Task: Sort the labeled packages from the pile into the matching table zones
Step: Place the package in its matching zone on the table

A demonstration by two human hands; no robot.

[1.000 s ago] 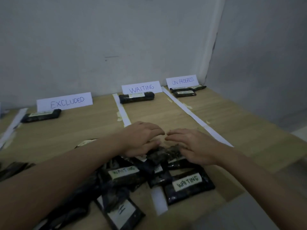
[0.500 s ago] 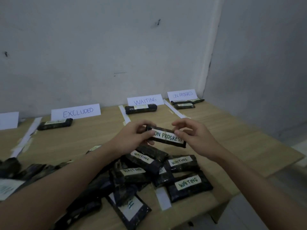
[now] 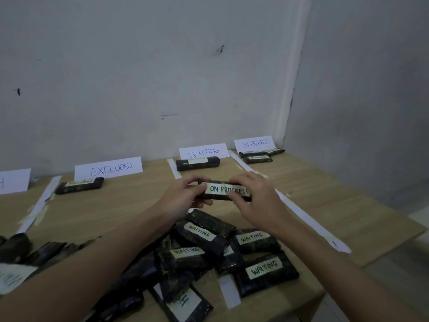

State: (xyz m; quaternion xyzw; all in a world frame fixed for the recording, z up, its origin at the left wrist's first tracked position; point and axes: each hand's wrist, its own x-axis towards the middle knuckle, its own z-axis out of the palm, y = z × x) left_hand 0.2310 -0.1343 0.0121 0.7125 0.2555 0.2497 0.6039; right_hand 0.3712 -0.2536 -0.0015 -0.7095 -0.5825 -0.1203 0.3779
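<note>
Both hands hold one dark package labeled ON PROGRESS (image 3: 224,189) in the air above the pile. My left hand (image 3: 181,198) pinches its left end and my right hand (image 3: 257,201) grips its right end. Below them lies the pile of dark packages (image 3: 209,249), several labeled WAITING. At the back stand the paper signs EXCLUDED (image 3: 108,168), WAITING (image 3: 203,151) and ON PROGRESS (image 3: 255,143), each with dark packages in front: one at EXCLUDED (image 3: 79,185), one at WAITING (image 3: 197,163), two at ON PROGRESS (image 3: 258,156).
White tape strips (image 3: 301,214) divide the wooden table (image 3: 336,205) into zones. More dark packages (image 3: 27,249) lie at the left edge. Another white sign (image 3: 14,181) stands at far left. Walls close the back and right; the table's right edge drops to the floor.
My hands lifted the ON PROGRESS package out of the pile, raised it, and turned its label toward me. The view tilted upward.
</note>
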